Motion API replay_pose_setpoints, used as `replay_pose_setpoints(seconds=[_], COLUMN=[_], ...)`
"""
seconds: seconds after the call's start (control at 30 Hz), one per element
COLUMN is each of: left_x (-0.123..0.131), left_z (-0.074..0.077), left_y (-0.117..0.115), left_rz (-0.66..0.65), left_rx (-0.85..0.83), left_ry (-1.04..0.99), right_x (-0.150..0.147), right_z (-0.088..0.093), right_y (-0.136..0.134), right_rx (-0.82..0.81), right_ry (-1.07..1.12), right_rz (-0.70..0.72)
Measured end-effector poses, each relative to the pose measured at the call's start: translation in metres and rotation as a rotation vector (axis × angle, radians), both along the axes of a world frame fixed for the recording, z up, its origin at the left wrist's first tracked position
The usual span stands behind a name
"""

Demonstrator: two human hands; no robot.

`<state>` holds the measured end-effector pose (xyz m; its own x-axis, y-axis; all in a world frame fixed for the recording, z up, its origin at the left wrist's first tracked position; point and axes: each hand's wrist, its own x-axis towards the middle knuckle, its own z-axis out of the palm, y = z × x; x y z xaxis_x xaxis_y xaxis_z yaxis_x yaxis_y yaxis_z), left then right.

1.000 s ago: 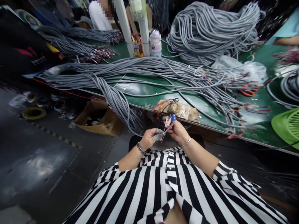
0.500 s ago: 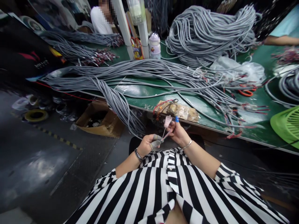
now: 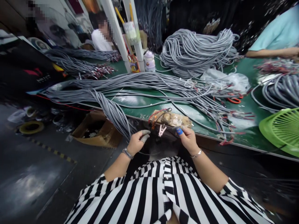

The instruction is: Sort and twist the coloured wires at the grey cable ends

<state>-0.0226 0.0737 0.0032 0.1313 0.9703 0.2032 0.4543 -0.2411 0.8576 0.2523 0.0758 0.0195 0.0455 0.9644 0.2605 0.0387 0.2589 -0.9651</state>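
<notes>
1. Probably light, stiff: pink clip [image 3: 161, 130] sits between hands, near bench [image 3: 129, 100]; best pinched by its sides.
2. Left hand [image 3: 137, 141] curls its fingers; any hold, cannot tell.
3. Right hand [image 3: 189, 140] bunches fingertips; likewise cannot tell.

Your light is dim and uneven: white glare sits on the glossy green worktop [image 3: 253, 137] near its front edge and on the dark grey floor [image 3: 28, 189], while shadow fills the space beneath that edge. Your grey-capped left hand [image 3: 135, 143] and blue-capped right hand [image 3: 189, 141] look slightly soft. Wide-angle distortion stretches the bright green slatted plastic piece [image 3: 271, 133] towards the worktop's right end.
</notes>
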Motion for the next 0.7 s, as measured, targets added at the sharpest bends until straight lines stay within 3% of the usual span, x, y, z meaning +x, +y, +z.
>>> replay_pose_setpoints(seconds=[0.1, 0.2, 0.3, 0.4, 0.5, 0.57, 0.63, 0.7], left_x=[0.009, 0.024, 0.040, 0.051, 0.054, 0.054, 0.057, 0.065], left_z=[0.036, 0.060, 0.071, 0.078, 0.094, 0.113, 0.139, 0.166], left_y=[0.045, 0.103, 0.153, 0.182, 0.191, 0.184, 0.166, 0.136], left_rz=[-0.012, -0.064, -0.030, -0.060, -0.149, -0.125, -0.093, -0.227], left_rx=[0.219, 0.300, 0.203, 0.035, -0.027, 0.045, 0.192, 0.316], left_ry=[0.158, 0.396, 0.672, 0.831, 0.846, 0.721, 0.517, 0.392], right_x=[0.018, 0.024, 0.024, 0.024, 0.024, 0.025, 0.025, 0.026], right_z=[0.012, 0.014, 0.012, 0.012, 0.014, 0.015, 0.015, 0.013], right_y=[0.010, 0.019, 0.022, 0.021, 0.020, 0.020, 0.019, 0.018], right_rx=[0.100, 0.051, 0.003, -0.012, 0.011, 0.045, 0.096, 0.168], right_ry=[-0.032, 0.003, 0.046, 0.087, 0.041, -0.027, -0.107, -0.204], right_rz=[-0.130, -0.113, -0.069, -0.041, -0.027, -0.028, -0.033, -0.030])
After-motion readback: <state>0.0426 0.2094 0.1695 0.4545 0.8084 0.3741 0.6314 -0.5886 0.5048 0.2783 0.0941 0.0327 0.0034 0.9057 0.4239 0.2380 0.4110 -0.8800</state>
